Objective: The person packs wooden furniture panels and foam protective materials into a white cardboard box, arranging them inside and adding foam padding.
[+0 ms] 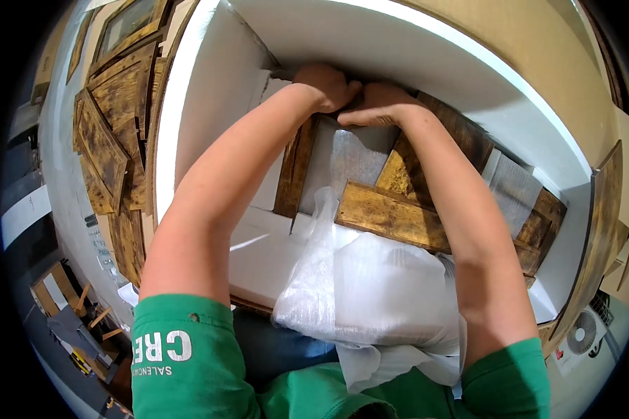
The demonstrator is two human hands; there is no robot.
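Note:
My left hand (323, 85) and my right hand (379, 105) reach side by side, nearly touching, into the far end of a deep box with white foam walls (213, 119). Both look curled, but shadow and the hands themselves hide the fingertips and whatever they grip. Close below them stands a narrow brown wooden board (297, 167). Beneath my right forearm lie another wood-grain board (398, 218) and a darker wood panel (461, 133). Translucent foam wrap (391, 286) is bunched at the near side, with a strip of it rising toward my hands.
Stacked wood-grain panels (115, 140) lie outside the box on the left. A tan cardboard sheet (538, 49) rises beyond the far wall. At the right are a long wooden board (587, 244) and a white fan unit (583, 335). More foam wrap (511, 188) sits inside the box.

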